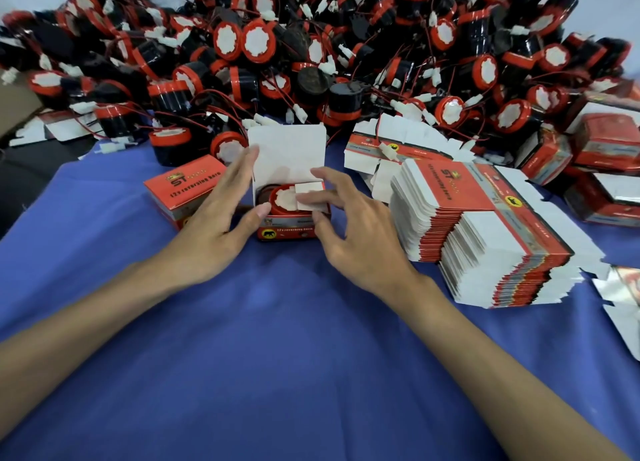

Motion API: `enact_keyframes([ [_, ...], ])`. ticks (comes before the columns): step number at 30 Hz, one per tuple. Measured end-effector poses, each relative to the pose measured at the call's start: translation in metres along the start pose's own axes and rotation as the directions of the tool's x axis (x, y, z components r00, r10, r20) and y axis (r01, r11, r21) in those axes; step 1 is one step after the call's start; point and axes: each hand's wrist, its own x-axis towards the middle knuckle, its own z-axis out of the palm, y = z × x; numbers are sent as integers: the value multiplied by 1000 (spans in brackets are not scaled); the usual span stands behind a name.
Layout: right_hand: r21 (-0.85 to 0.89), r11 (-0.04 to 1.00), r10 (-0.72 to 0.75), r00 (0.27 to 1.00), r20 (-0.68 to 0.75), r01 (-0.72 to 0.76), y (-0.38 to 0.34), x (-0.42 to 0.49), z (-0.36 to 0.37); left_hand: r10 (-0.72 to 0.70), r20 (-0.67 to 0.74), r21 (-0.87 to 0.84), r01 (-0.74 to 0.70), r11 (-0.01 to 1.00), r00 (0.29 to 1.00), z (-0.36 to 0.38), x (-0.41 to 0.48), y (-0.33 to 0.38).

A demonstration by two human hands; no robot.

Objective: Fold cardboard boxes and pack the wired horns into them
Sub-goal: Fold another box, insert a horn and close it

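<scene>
Open box [287, 233] mid tabletop [277, 339], horn [282, 197] seated inside. Left hand [221, 225] flat-fingered, bracing left wall. Right hand [356, 239] uncurled, fingertips pressing side flap [310, 196] onto horn. Lid [287, 152] upright. Risks: flap springs back, lid tab buckles, box skids.

- Small red box [292, 231], its white lid flap standing upright, with a red-and-black horn [281, 197] sitting inside.
- Closed box [183, 190] just to its left.
- Flat boxes [485, 232] stacked at the right.
- Loose wired horns [311, 45] heaped behind.
</scene>
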Motion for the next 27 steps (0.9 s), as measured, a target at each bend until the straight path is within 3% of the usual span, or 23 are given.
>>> enact_keyframes([
  [5, -47, 997, -61, 998, -14, 61, -1, -2, 3, -35, -34, 35, 37, 999, 999, 0, 2, -2],
  [11, -55, 994, -97, 995, -1, 97, 1, -2, 3, 160, -224, 300, -88, 950, 961, 1, 2, 6],
  [15, -52, 996, -74, 997, 18, 75, 1, -2, 3, 50, -129, 176, -27, 984, 990, 0, 2, 6],
  [22, 23, 999, 40, 997, 68, -42, -3, -1, 1, 96, -62, 238, -79, 968, 993, -4, 3, 3],
  [27, 112, 988, 104, 994, 35, -108, -4, 3, 1, 90, -51, 191, -79, 978, 995, -3, 2, 7],
])
